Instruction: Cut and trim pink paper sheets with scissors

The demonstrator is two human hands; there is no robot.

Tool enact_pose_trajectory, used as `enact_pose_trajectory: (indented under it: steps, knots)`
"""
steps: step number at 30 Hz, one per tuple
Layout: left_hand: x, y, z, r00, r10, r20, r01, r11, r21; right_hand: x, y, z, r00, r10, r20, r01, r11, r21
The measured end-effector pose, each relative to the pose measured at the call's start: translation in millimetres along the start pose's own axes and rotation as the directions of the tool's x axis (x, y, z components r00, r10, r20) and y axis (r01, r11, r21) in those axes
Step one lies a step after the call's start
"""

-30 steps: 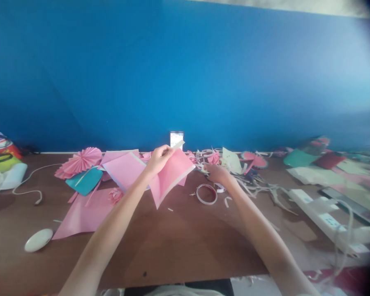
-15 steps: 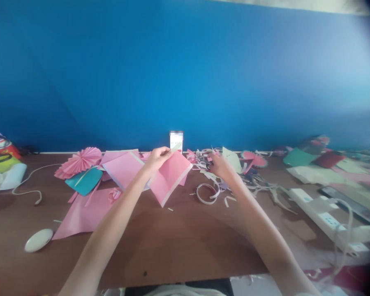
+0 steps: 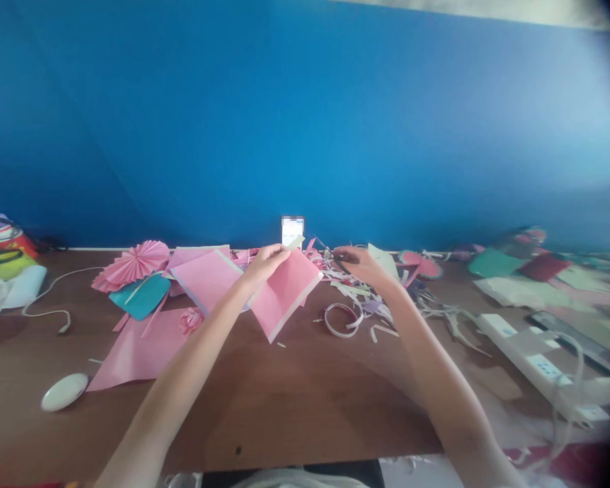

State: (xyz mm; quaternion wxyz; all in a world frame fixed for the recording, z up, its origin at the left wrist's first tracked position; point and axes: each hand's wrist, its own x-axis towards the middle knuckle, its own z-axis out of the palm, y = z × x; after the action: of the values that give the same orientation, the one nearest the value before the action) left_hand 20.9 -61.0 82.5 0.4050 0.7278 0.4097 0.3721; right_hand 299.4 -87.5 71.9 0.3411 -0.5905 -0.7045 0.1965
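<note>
Your two hands are apart, both out toward the far edge of the bench (image 3: pixel 305 407). Your left hand (image 3: pixel 264 264) is pinched on a creased pink sheet (image 3: pixel 285 291) with pale borders, raised near the middle of that edge, one corner pointing down toward the near edge; a pale strip (image 3: pixel 297 242) sticks up beyond your fingertips. Your right hand (image 3: pixel 363 266) is over the paper scraps (image 3: pixel 358 291), its fingers bent; something dark shows at them, but you cannot tell whether they are closed on it. Just nearer the front edge from the scraps lies a white ring (image 3: pixel 341 335). A lit screen (image 3: pixel 292 229) stands at the far edge, behind the pale strip. Toward the left end you have a pleated pink fan (image 3: pixel 141 263) touching a teal piece (image 3: pixel 141 298), and a flat pink paper (image 3: pixel 137 352) with a pink rosette (image 3: pixel 190 321) on it. A white oval object (image 3: pixel 64 392) is by its near left corner. A power strip (image 3: pixel 545 366) runs toward the near right corner.
</note>
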Motion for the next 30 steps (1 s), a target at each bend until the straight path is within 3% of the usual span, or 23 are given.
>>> enact_pose_trajectory:
  steps: [5,7,8,10,12,17,21,26,30]
  knots:
    - [-1.7,1.6,-1.0,1.000,-0.005,0.011,0.004,1.000,0.002,-6.6,-6.1,-9.2,0.993,0.104,-0.056,-0.116,0.947,-0.300]
    - [-1.7,1.9,-1.5,1.000,0.003,0.022,-0.003,1.000,0.003,-9.1,-12.3,-12.6,0.965,0.091,-0.244,-0.180,0.910,-0.372]
    - [-1.4,1.9,-1.7,1.000,0.008,0.021,-0.009,1.000,0.001,-10.1,-16.3,-13.7,0.966,0.081,-0.246,-0.166,0.923,-0.347]
    - [-0.4,1.2,-2.0,1.000,0.020,0.005,-0.020,1.000,-0.008,-12.4,-25.7,-14.7,0.997,0.046,-0.061,-0.055,0.986,-0.159]
    - [0.7,-0.1,-2.4,1.000,0.021,-0.020,-0.021,1.000,-0.022,-15.0,-35.9,-13.7,0.996,-0.008,0.087,0.002,0.998,0.064]
    - [1.0,-2.5,-0.3,0.999,0.020,-0.032,-0.022,0.998,-0.054,-20.2,-54.2,-7.0,0.984,-0.049,0.172,0.002,0.964,0.265]
    - [0.9,-2.9,3.8,0.997,0.032,-0.071,-0.037,0.997,-0.073,-18.9,-51.6,-5.2,0.965,-0.067,0.255,-0.022,0.943,0.331]
    - [1.0,-2.2,5.8,0.990,0.057,-0.130,-0.070,0.992,-0.100,-14.8,-33.5,-10.2,0.961,-0.079,0.264,0.013,0.970,0.242]
    - [0.3,-1.2,7.2,0.988,0.064,-0.139,-0.077,0.993,-0.091,-15.9,-26.5,-12.8,0.931,-0.105,0.349,-0.005,0.954,0.300]
